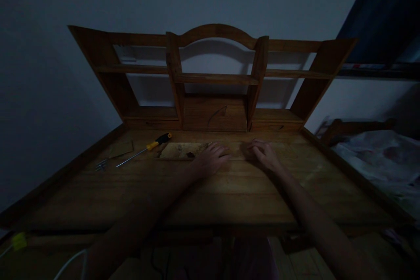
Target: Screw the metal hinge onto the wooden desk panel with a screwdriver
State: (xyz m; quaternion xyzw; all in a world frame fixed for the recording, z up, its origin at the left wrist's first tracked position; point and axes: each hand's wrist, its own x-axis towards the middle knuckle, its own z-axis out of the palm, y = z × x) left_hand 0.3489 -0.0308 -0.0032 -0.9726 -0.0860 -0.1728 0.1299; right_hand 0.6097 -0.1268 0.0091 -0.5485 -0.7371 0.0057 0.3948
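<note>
A long, thin wooden board (179, 150) lies flat across the desk, with dark, rough patches on its left part. My left hand (211, 157) rests on the middle of this board, palm down, fingers lying out over it. Farther right, my right hand (265, 154) touches down on the board too, its fingers loosely bent and pointing left, the thumb apart. I make out nothing held in either hand. Left of the board is a screwdriver (147, 148) with a yellow and black handle. Several screws (101, 165) lie beyond its tip, near a small flat wooden piece (120, 148).
The wooden desk (229, 205) has raised side edges. At its back stands a shelf unit (216, 78) with small drawers, against the wall. To the right is a bed frame (361, 126) with a pale covering (380, 155). The light is dim.
</note>
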